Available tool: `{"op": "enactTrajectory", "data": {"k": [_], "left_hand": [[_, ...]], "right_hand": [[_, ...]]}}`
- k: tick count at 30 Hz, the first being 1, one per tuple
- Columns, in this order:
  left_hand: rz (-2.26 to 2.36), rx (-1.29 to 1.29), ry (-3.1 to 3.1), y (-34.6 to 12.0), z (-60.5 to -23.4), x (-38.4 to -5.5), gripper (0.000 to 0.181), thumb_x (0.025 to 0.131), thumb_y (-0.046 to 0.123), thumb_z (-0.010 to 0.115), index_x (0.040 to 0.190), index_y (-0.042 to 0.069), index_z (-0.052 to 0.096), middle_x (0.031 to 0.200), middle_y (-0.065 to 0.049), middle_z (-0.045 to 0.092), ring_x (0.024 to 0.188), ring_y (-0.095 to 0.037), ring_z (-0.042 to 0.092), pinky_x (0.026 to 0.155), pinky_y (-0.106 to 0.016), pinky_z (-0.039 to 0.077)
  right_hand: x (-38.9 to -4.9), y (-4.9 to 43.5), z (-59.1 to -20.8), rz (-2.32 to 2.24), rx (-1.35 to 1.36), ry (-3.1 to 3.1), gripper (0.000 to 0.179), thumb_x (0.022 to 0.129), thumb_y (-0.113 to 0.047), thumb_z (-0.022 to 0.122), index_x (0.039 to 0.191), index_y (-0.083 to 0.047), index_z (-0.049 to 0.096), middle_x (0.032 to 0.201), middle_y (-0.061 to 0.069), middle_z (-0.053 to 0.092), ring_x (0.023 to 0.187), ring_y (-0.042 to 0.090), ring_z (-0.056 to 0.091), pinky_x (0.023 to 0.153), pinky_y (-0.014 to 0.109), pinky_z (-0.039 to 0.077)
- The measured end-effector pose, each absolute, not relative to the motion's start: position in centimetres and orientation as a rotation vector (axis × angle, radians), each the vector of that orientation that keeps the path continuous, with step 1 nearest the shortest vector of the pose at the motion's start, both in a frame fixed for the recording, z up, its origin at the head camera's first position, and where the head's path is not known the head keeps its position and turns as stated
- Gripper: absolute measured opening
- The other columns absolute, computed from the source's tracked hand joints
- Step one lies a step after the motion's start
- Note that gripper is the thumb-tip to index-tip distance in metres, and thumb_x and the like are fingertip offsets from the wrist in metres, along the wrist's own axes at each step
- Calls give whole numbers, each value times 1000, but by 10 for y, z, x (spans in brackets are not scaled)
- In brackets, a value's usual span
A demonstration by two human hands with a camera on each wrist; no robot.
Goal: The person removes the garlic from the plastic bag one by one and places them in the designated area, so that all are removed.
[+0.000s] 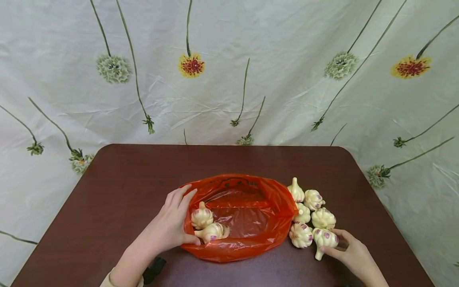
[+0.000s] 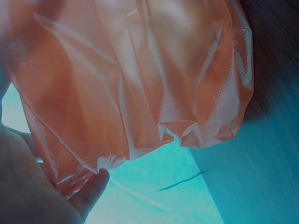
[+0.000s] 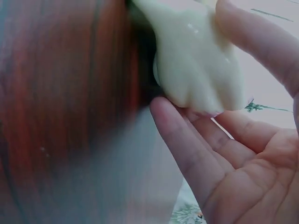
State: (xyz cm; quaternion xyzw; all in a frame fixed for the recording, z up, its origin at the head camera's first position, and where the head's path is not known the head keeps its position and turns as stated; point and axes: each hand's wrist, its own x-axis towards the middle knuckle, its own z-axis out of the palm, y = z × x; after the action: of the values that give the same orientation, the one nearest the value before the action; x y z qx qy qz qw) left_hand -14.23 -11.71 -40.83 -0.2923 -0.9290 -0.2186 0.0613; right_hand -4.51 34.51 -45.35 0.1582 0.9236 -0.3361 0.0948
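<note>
A red plastic bag (image 1: 247,243) lies with its mouth spread wide on the table, two garlic bulbs (image 1: 202,217) inside at its left end. My left hand (image 1: 175,223) holds the bag's left rim, thumb at the near side and fingers toward the far side. In the left wrist view, the thumb (image 2: 93,189) hooks over the bag's edge. To the right of the bag, my right hand (image 1: 353,255) grips a garlic bulb (image 1: 325,238) between thumb and fingers. The right wrist view shows this pale bulb (image 3: 196,56) close up, the fingers (image 3: 182,140) against it.
Several more garlic bulbs (image 1: 323,218) cluster against the bag's right side, beside the held one. The dark brown table (image 1: 143,167) has rounded far corners. A white cloth with printed flowers (image 1: 222,99) hangs behind it. A black band (image 1: 154,270) shows at my left wrist.
</note>
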Motion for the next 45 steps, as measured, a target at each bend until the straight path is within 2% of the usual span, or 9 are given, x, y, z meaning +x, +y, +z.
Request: {"op": "enactTrajectory", "data": {"k": [8, 13, 16, 20, 24, 29, 31, 41, 45], "left_hand": [[-655, -878, -2822, -116, -405, -143, 117, 51, 41, 97, 142, -4, 40, 149, -24, 35, 133, -42, 32, 102, -56, 45], [-641, -892, -2813, -116, -405, -144, 117, 50, 40, 97, 142, -5, 40, 148, -24, 35, 132, -43, 33, 101, -55, 46], [-644, -895, -2824, -116, -405, -145, 118, 50, 40, 97, 142, -4, 40, 148, -24, 34, 133, -43, 33, 102, -55, 46], [-649, -892, -2829, -115, -404, -145, 117, 50, 41, 97, 142, -4, 40, 149, -24, 34, 133, -42, 32, 102, -55, 46], [-651, -888, -2818, -116, -403, -145, 117, 50, 42, 97, 142, -4, 41, 148, -24, 36, 132, -43, 33, 102, -56, 45], [-659, -884, -2824, -117, -404, -145, 117, 50, 42, 97, 142, -4, 40, 149, -24, 35, 133, -43, 32, 102, -56, 46], [-659, -884, -2820, -117, -405, -144, 118, 50, 42, 97, 142, -4, 40, 149, -24, 35, 133, -43, 33, 102, -56, 46], [-670, -878, -2811, -117, -408, -143, 119, 48, 42, 97, 142, -4, 40, 148, -24, 36, 132, -42, 33, 102, -56, 45], [-673, -883, -2807, -115, -408, -143, 121, 47, 43, 98, 142, -4, 40, 148, -24, 35, 132, -43, 32, 102, -56, 45]], "right_hand": [[-44, 347, -442, -1132, 497, 2705, 73, 82, -37, 80, 136, 2, 51, 137, 27, 54, 113, 34, 65, 80, 30, 58], [-43, 345, -426, -1196, 449, 2855, 61, 83, -29, 79, 131, 1, 57, 130, 24, 61, 98, -1, 66, 78, 19, 56], [-45, 339, -415, -1288, 390, 2924, 54, 83, -27, 79, 128, -3, 60, 124, 3, 67, 94, -16, 58, 74, 14, 54], [-53, 324, -398, -1409, 219, 2978, 46, 84, -19, 79, 125, -7, 63, 111, -29, 62, 97, -15, 61, 72, 14, 55], [-70, 299, -379, -1475, -25, 2985, 41, 83, -13, 79, 122, -9, 65, 113, -18, 66, 100, -9, 64, 75, 16, 56], [-98, 263, -360, -1501, -273, 2886, 38, 84, -17, 78, 120, -14, 66, 119, 6, 67, 104, 18, 70, 77, 22, 57], [-109, 250, -353, -1502, -342, 2850, 37, 84, -19, 79, 119, -16, 67, 119, 5, 68, 105, 24, 70, 79, 23, 57], [-147, 194, -336, -1473, -568, 2841, 37, 81, -17, 81, 116, -15, 70, 113, -1, 69, 105, 17, 69, 91, 38, 56], [-158, 173, -339, -1409, -603, 2797, 34, 82, -19, 80, 115, -15, 70, 113, 0, 69, 105, 17, 68, 92, 35, 55]]}}
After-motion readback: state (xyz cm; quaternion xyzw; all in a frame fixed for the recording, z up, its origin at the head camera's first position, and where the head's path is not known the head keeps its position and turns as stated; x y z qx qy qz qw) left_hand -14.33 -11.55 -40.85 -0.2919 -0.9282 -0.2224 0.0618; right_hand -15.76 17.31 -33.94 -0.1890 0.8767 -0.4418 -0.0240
